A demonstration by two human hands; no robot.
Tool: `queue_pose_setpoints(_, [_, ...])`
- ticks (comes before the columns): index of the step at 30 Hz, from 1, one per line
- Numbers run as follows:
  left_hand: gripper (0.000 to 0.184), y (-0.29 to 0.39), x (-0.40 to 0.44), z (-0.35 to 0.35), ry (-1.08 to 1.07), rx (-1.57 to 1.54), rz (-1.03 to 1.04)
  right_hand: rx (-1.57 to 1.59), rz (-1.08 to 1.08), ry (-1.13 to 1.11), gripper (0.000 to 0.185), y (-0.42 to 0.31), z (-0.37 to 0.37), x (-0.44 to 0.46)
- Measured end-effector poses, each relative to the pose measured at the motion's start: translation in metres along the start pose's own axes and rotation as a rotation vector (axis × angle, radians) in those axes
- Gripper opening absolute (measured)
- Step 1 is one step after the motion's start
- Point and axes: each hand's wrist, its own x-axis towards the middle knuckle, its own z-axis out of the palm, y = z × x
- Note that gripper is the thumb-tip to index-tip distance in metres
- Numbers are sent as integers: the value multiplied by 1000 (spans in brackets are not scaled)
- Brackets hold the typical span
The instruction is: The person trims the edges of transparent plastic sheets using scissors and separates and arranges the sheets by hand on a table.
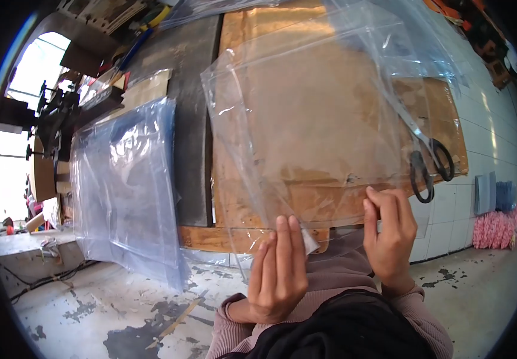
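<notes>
A large clear plastic sheet or bag (324,113) lies over a brown, worn work surface (306,231). My left hand (279,272) is at its near edge, fingers together and pressed on the plastic. To the right, my right hand (390,230) pinches the near edge of the same plastic between thumb and forefinger. Scissors with black handles (429,158) lie on the right side of the surface, blades pointing away and up to the left, just beyond my right hand.
A stack of clear plastic bags (127,179) hangs over the left edge beside a dark metal strip (192,131). More plastic (414,42) lies at the far right. Pink bundles (503,227) stand on the floor by the tiled wall. Black clamps (58,119) are at far left.
</notes>
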Motion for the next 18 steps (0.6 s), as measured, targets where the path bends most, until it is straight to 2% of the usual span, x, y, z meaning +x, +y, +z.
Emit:
queue_pose_setpoints(8, [27, 0, -11, 6, -30, -73, 12, -12, 11, 8, 14, 1, 3, -2])
queue_pose_setpoints(13, [36, -3, -10, 0, -88, -122, 13, 150, 70, 89, 14, 6, -11, -10])
queue_pose_setpoints(18, [36, -2, -9, 2, -79, -139, 12, 212, 132, 109, 17, 9, -22, -26])
